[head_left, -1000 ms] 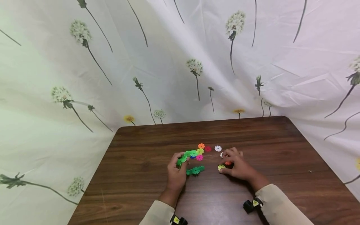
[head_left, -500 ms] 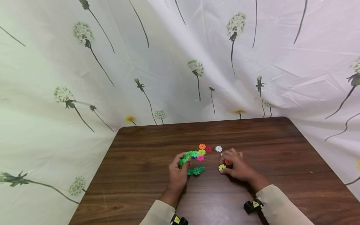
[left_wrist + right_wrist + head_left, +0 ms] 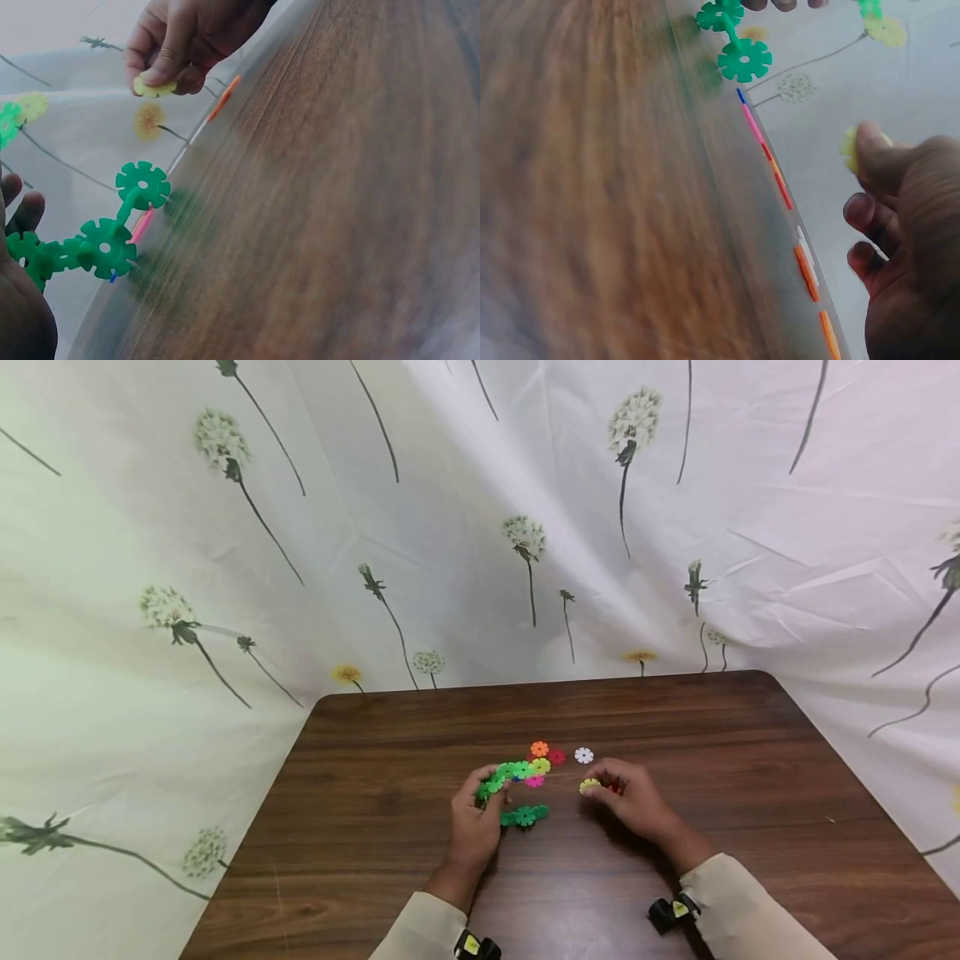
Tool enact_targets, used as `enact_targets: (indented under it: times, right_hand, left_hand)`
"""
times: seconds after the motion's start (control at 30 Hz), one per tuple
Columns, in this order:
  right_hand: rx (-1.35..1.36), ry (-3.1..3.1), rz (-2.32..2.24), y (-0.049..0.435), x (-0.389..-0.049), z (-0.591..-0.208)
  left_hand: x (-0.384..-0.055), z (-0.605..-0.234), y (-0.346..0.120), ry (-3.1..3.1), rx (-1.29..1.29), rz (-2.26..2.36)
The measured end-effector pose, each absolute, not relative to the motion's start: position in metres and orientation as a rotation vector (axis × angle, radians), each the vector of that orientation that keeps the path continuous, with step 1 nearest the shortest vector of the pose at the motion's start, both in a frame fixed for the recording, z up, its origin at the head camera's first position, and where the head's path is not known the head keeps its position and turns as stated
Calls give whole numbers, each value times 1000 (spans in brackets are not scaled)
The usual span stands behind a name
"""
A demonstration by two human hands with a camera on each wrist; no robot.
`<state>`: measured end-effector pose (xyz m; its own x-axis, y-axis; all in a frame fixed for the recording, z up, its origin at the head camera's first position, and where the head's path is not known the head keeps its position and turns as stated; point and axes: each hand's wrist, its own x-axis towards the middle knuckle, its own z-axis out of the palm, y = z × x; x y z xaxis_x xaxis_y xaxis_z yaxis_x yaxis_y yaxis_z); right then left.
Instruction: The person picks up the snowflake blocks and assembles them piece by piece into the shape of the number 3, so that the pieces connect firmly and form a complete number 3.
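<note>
My left hand (image 3: pixel 474 835) grips a curved chain of interlocking flower-shaped discs. Its upper end runs through bright green discs (image 3: pixel 520 770) to a yellow disc (image 3: pixel 539 766); the darker green end (image 3: pixel 525 816) hangs lower, just above the tabletop in the left wrist view. Between thumb and fingertips, my right hand (image 3: pixel 637 802) pinches a loose yellow disc (image 3: pixel 155 87), held above the table and apart from the chain. Part of that disc is hidden by the thumb in the right wrist view.
Loose discs lie flat on the brown wooden table (image 3: pixel 375 793): orange (image 3: pixel 539 748), red (image 3: pixel 557 757), white (image 3: pixel 584 755) and pink (image 3: pixel 534 782). Orange discs (image 3: pixel 806 271) lie below my right hand. Behind the table hangs a flower-printed cloth (image 3: pixel 450 527).
My right hand has lifted the yellow disc off the table and brought it slightly farther from me. The left hand and the chain have stayed almost still.
</note>
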<state>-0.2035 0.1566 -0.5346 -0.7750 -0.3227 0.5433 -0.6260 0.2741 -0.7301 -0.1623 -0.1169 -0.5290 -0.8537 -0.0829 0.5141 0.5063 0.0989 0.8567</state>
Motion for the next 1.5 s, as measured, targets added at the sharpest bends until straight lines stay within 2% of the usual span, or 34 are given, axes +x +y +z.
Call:
enact_targets:
  times: [0.23,0.7,0.93,1.1,1.5]
  right_hand:
    - [821,-2219,1726,150,-199,-527]
    - [694,-2228,1761,141,-202,-511]
    - [737,-2132,1732,133,-203,-498]
    - [625,-2150,1721,130,-205,-496]
    - [544,-2161,1792,124,-206,-478]
  left_hand:
    - [-162,-531,-117,-1947,-409,-1817]
    - [-159,-523,-106,-1929,-346,-1826]
    - [-159,-522,-100,-1926,-270,-1841]
    - [-159,-520,-90,-1945,-238,-1866]
    - [-157,-526,-82,-1951,-348,-1795]
